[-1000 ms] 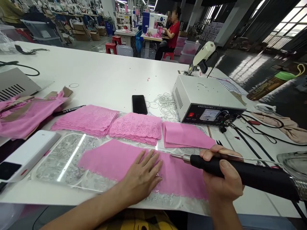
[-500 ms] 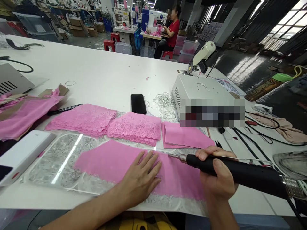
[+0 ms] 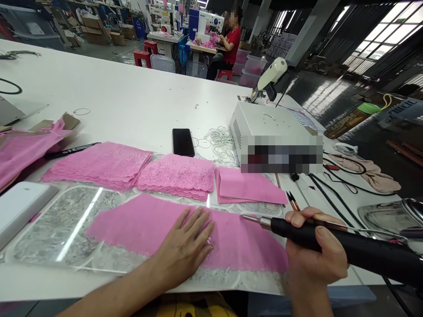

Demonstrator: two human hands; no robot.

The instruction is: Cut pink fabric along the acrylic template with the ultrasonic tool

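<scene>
My left hand lies flat, fingers spread, on a pink fabric piece spread over a clear glass plate at the table's near edge. My right hand is wrapped round a black hand-held cutting tool. Its metal tip points left, just above the fabric's right part. Beyond the fabric lie two stacks of pink lace and a stack of plain pink pieces.
A white control box stands at the right, cables trailing from it. A black phone, white elastic loops, small snips and a white device lie around. A seated person in red works far behind.
My right hand and the tool have drawn back to the right a little, away from my left hand. The view has shifted right. My left hand stays flat on the fabric.
</scene>
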